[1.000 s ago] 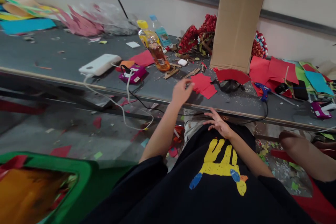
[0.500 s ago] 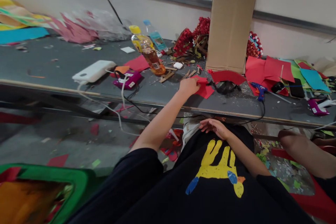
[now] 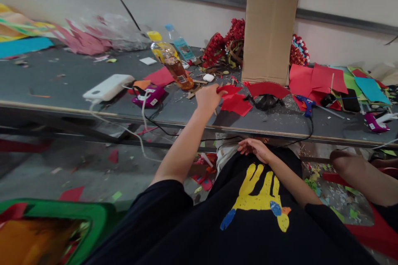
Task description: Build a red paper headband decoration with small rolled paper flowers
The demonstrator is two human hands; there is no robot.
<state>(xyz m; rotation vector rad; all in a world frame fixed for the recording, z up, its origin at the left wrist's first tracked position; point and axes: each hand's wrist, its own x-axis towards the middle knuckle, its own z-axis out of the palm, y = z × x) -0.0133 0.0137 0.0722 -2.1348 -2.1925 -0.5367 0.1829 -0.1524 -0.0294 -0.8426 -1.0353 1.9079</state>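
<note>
My left hand (image 3: 207, 99) is closed, pinching the edge of a red paper piece (image 3: 231, 90) just above the tabletop. Beneath it lies another red sheet (image 3: 238, 104), partly overlapped. To the right, a curved red strip (image 3: 268, 90) rests by a dark black item (image 3: 268, 102) whose kind I cannot make out. My right hand (image 3: 255, 150) lies at my lap below the table edge, holding nothing, its fingers loosely stretched. A blue glue gun (image 3: 307, 107) sits farther right, by more red sheets (image 3: 323, 78).
A yellow-capped bottle (image 3: 174, 66) and a blue-capped bottle (image 3: 182, 45) stand behind my left hand. Cardboard (image 3: 272, 25) leans at the wall. A white power bank (image 3: 108, 87) with cables is on the left. A green bin (image 3: 102, 219) stands on the floor; another person's arm (image 3: 357, 174) is at right.
My left hand has shifted left and slightly up, drawing one red paper piece partly off the sheet below. My right hand stays in place. The whole view has shifted slightly.
</note>
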